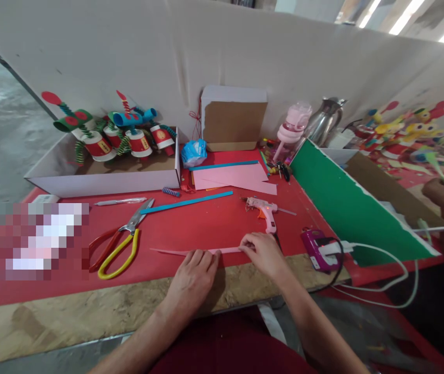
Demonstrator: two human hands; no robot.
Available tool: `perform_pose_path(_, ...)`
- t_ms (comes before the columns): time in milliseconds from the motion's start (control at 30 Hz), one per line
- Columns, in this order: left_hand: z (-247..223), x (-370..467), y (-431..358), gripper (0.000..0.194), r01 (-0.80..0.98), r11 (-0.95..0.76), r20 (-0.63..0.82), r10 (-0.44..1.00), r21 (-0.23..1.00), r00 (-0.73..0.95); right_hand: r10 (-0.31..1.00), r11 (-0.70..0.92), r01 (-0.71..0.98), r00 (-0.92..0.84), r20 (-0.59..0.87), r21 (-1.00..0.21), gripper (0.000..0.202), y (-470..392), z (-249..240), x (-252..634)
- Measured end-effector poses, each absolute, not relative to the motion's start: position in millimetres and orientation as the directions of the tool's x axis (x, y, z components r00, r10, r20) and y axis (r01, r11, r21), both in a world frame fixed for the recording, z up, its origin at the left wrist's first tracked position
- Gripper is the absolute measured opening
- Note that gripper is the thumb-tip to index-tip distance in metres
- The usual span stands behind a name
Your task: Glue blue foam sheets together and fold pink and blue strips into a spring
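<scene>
- Pink paper strip [230, 250], lower centre: probably light, easily creased; hold its ends.
- Left hand [194, 274]: fingers laid unclenched across it.
- Right hand [261, 252]: pinching its right end.

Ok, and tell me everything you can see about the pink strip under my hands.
The pink strip is long and narrow, looks like paper, and tapers toward its left end. It lies nearly straight, running left to right across the red tabletop. The left hand rests over its middle, hiding part of it; the right hand pinches it near the right end, which the fingers cover.
</scene>
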State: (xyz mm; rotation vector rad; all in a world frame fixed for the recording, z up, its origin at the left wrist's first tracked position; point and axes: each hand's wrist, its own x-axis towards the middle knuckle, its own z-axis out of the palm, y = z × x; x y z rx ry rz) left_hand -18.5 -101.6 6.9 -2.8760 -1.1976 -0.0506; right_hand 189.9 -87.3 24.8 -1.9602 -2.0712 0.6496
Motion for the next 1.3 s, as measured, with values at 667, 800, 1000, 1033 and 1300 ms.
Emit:
perform_pose_path(667,10,-12,-103,0.044,0.718,-0.696,0.021,0.717,-0.016,0.696,0.987,0.001,0.953,-0.050,-0.152,-0.304,0.010,-93,26,194)
perform_pose_path(800,13,-11,-103,0.048,0.706,-0.708,0.000,0.706,-0.017,0.708,0.984,0.009,0.949,-0.063,-0.165,-0.314,0.009,-92,27,194)
perform_pose_path(1000,16,-7,-103,0.045,0.710,-0.703,-0.018,0.711,-0.042,0.703,0.984,0.001,0.948,-0.057,-0.167,-0.317,0.006,-92,28,197)
perform_pose_path(1033,16,-7,-103,0.045,0.711,-0.702,-0.014,0.712,-0.043,0.702,0.985,0.003,0.948,-0.059,-0.165,-0.319,0.006,-92,29,198)
perform_pose_path(1300,12,-7,-104,0.047,0.717,-0.695,0.009,0.718,-0.042,0.696,0.985,0.034,0.938,-0.090,-0.147,-0.346,0.009,-95,31,206)
